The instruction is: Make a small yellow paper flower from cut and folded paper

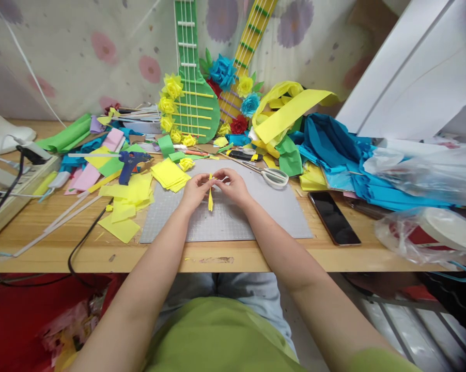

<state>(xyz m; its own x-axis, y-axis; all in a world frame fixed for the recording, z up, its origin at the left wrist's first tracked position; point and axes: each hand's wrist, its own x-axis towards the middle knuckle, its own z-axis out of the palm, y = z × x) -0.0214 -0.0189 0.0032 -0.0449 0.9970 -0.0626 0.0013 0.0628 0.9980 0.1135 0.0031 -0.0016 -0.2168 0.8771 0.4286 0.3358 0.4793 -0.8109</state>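
Both hands meet over the grey cutting mat [171,222], pinching a narrow, gathered strip of yellow crepe paper [210,200] that hangs down between them. My left hand [196,191] grips it from the left with thumb and fingers. From the other side, my right hand [233,185] has its fingertips closed on the strip's upper part. A stack of yellow paper squares [169,174] lies just left of my left hand. Beyond the hands rests a small yellow paper flower [186,164]. Scissors with white handles [275,177] lie right of my right hand.
A blue glue gun [129,164] lies among paper scraps at left, beside a power strip [19,191]. A phone [334,218] is at right, near blue crepe paper [334,150]. A green paper instrument [200,108] with yellow flowers leans at the back, beside a yellow one [252,36].
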